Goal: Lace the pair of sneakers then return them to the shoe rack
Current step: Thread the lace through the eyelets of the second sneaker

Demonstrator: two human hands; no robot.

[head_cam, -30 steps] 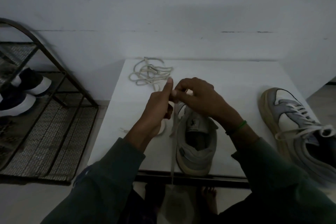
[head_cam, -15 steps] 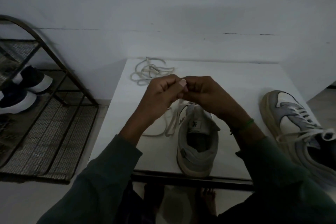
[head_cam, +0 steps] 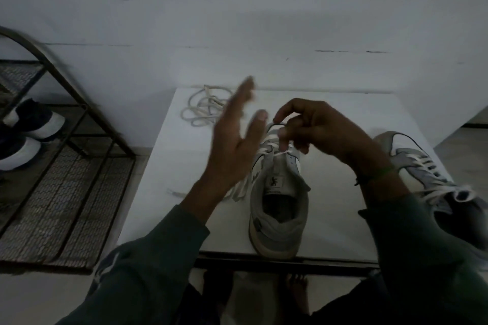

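The left hand (head_cam: 237,137) is up in the air over the left side of the worktop (head_cam: 343,113); it is wide open, with flat, straight fingers, and it looks blurry; I cannot tell if it touches the lace (head_cam: 274,150). The right hand (head_cam: 319,129) is curled up tight; its fingertips pinch the lace just above the front of the sneaker (head_cam: 280,208).

That sneaker sits in the middle of the worktop with its heel right at the near edge and its toe toward the far edge; loose bits of its lace hang down on its left side. The second sneaker (head_cam: 427,174) lies along the right edge, near the near right corner, with its laces in. A loose lace (head_cam: 206,108) lies in a heap at the far left corner.

There is bare room on the worktop between the two sneakers, and more by the far right corner; the far edge is up against the wall. The shoe rack (head_cam: 66,166) stands on the floor to the left, a little apart from the left edge.

Count them - two hands, two sneakers, one loose lace, one shoe rack; on the rack sit two dark shoes (head_cam: 34,124) with white soles - side by side.
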